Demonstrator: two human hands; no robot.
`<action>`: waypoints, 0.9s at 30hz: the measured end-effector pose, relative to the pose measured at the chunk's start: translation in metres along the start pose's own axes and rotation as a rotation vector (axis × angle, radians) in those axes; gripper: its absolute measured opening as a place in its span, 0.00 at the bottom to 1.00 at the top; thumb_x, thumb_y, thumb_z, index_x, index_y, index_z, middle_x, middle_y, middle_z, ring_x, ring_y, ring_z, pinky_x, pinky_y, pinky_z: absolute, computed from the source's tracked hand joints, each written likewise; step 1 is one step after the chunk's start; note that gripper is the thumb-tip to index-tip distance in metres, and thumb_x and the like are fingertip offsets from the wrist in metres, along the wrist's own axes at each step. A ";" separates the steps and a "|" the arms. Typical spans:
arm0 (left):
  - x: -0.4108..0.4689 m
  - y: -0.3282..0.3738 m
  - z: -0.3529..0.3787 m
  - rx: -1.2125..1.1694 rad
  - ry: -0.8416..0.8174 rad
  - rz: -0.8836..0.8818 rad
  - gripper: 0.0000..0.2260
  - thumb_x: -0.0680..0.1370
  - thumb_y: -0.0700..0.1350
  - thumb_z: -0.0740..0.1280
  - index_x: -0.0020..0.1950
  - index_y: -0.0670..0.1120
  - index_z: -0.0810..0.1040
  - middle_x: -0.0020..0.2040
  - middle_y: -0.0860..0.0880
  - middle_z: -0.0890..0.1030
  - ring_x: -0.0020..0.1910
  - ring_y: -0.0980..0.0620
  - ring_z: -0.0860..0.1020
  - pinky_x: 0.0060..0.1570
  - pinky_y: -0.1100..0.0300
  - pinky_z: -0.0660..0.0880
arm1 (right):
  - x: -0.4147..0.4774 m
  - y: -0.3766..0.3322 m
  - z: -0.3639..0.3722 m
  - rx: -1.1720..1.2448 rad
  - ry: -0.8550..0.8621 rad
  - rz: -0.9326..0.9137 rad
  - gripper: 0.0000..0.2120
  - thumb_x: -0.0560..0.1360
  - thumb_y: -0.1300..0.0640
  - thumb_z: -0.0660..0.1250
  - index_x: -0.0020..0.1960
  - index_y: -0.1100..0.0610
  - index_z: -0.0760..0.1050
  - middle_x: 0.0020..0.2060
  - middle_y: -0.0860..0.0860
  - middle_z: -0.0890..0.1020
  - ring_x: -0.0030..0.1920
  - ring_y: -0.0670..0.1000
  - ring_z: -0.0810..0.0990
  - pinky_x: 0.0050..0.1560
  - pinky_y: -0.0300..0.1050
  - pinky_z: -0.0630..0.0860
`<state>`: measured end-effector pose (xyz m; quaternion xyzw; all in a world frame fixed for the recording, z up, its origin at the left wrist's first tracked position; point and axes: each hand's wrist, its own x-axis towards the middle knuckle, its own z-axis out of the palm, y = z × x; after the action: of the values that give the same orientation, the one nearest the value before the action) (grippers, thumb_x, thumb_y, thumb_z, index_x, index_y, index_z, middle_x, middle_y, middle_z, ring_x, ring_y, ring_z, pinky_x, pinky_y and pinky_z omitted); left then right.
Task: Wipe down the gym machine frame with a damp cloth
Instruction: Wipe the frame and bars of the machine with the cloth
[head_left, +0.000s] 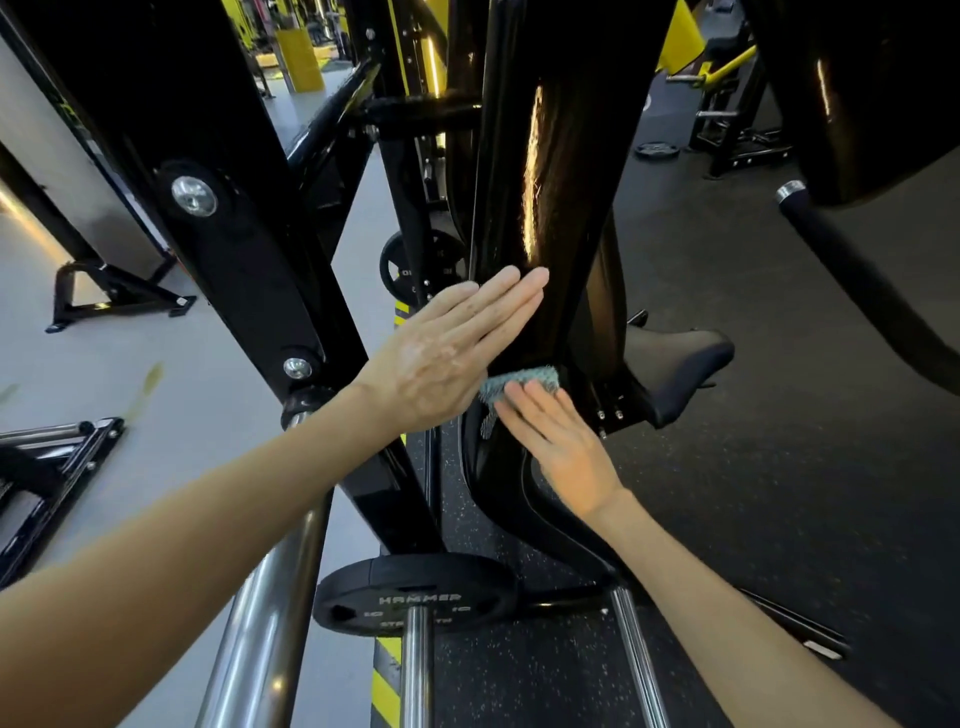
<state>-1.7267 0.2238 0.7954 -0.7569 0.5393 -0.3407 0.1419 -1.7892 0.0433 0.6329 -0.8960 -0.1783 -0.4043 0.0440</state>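
At the foot of the glossy black frame post, wiping is in hand. The cloth, a small blue-grey pad, is pressed against the post's lower end, just above where the post curves into its base. The right hand bears on it with fingers straight and together. Nothing is curled round the fabric, so the hand pushes rather than grips. The left hand lies flat against the post just above the cloth, fingers extended, holding nothing; it appears to serve as a brace.

Judgement: the step in hand is the lower section of this post. The sheen higher up does not show whether that part has been wiped. The next move calls for sliding the cloth along the post under even pressure, and for lifting the left hand clear if the stroke runs upward.

A padded seat sits just right of the post, and a weight plate sits below it.
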 end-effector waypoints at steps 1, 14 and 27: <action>-0.004 0.007 0.004 -0.017 -0.018 -0.007 0.30 0.77 0.39 0.51 0.80 0.39 0.53 0.81 0.43 0.53 0.80 0.46 0.50 0.78 0.51 0.48 | -0.009 -0.003 0.006 -0.001 -0.051 -0.020 0.29 0.74 0.68 0.55 0.75 0.57 0.61 0.75 0.49 0.61 0.79 0.48 0.48 0.78 0.49 0.48; -0.023 0.038 -0.015 -0.213 -0.183 -0.042 0.28 0.77 0.44 0.49 0.77 0.37 0.63 0.79 0.40 0.61 0.78 0.45 0.58 0.74 0.49 0.61 | -0.004 -0.044 -0.028 0.447 -0.286 0.106 0.31 0.67 0.80 0.64 0.68 0.61 0.75 0.69 0.53 0.75 0.72 0.54 0.70 0.75 0.38 0.57; -0.007 0.010 -0.159 -1.313 0.239 -1.059 0.10 0.78 0.42 0.71 0.57 0.55 0.80 0.50 0.57 0.85 0.52 0.63 0.82 0.54 0.66 0.77 | 0.149 -0.043 -0.237 1.767 -0.267 1.067 0.12 0.81 0.62 0.60 0.62 0.61 0.77 0.55 0.58 0.84 0.53 0.54 0.84 0.47 0.46 0.82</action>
<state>-1.8415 0.2505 0.9024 -0.7971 0.2139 -0.0581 -0.5617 -1.8821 0.0729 0.8992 -0.5446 0.0052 0.0450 0.8375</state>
